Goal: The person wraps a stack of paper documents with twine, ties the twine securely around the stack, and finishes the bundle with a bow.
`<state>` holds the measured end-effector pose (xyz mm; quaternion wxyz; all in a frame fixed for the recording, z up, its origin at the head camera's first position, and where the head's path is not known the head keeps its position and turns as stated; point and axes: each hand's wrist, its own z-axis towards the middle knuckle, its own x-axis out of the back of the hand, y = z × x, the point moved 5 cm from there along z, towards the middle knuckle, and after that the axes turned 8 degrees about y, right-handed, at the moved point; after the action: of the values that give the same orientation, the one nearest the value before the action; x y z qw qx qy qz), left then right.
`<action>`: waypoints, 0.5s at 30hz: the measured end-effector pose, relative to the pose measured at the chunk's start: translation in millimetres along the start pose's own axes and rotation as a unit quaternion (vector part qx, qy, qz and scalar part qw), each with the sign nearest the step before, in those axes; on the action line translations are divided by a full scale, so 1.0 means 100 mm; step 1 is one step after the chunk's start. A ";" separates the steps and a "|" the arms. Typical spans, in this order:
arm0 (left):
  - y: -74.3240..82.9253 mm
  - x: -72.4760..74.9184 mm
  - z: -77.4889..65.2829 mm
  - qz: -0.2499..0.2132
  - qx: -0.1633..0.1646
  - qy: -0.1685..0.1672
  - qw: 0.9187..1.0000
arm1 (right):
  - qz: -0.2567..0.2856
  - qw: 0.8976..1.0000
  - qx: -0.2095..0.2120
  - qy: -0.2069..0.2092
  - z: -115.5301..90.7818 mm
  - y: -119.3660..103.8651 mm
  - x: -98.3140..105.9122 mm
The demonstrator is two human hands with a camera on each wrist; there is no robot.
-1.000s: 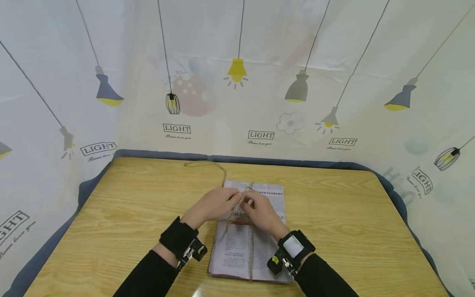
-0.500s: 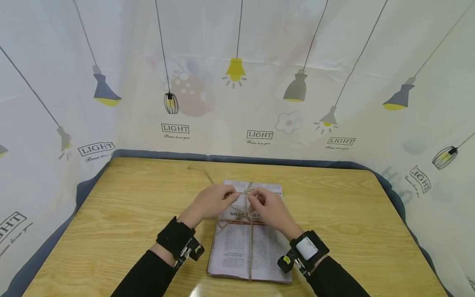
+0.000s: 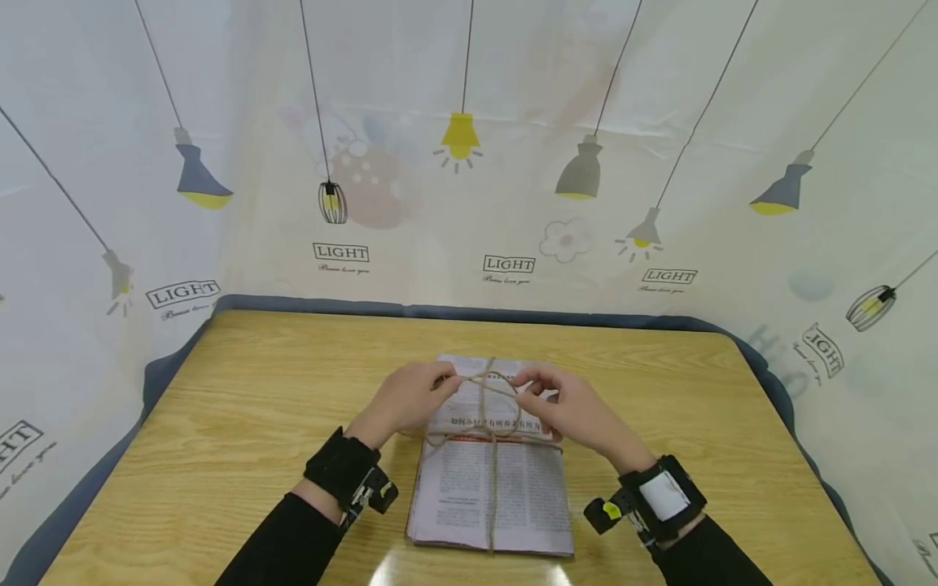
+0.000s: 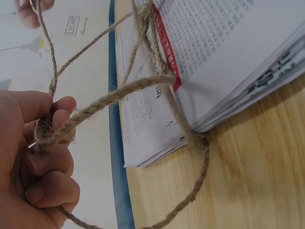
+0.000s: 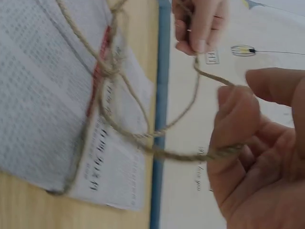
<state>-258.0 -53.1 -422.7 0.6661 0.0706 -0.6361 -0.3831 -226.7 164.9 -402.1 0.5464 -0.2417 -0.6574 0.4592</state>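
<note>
A stack of newspapers [image 3: 458,496] lies on the table with jute twine [image 3: 493,496] crossed around it lengthwise and crosswise. Above its far half, my left hand [image 3: 406,399] pinches a doubled piece of the twine. The left wrist view shows this twine [image 4: 109,98] bent into a fold between thumb and curled fingers, with a loose length hanging below the hand. To the right, my right hand [image 3: 572,411] holds another part of the twine. In the right wrist view a strand [image 5: 181,156] runs into its curled fingers. Between both hands the twine forms an open loop.
The wooden table [image 3: 256,456] extends on both sides of the stack. Behind it hangs a pale curtain [image 3: 425,268] printed with lamps, with a dark blue strip [image 3: 337,306] along the table's back edge. Black cameras are strapped to both wrists.
My right hand has moved right, away from the left hand, drawing the twine into a wider loop. The loose twine end at the table's back has slid out of sight.
</note>
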 end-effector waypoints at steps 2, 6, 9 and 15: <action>0.00 0.01 0.00 -0.002 0.001 0.002 1.000 | -0.031 0.999 -0.006 -0.015 -0.04 0.00 0.08; -0.03 0.00 0.00 0.003 0.007 0.001 1.000 | -0.100 0.994 -0.007 -0.034 -0.13 -0.04 0.23; -0.05 0.01 0.00 0.013 0.012 -0.001 1.000 | -0.140 0.989 0.006 -0.037 -0.19 -0.07 0.35; -0.07 0.01 -0.02 0.012 0.011 -0.016 1.000 | -0.180 0.983 0.018 -0.007 -0.28 0.02 0.56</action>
<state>-259.7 -59.5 -426.0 0.6592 0.0641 -0.6520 -0.3690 -216.4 221.3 -377.0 0.6201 -0.1060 -0.6853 0.3669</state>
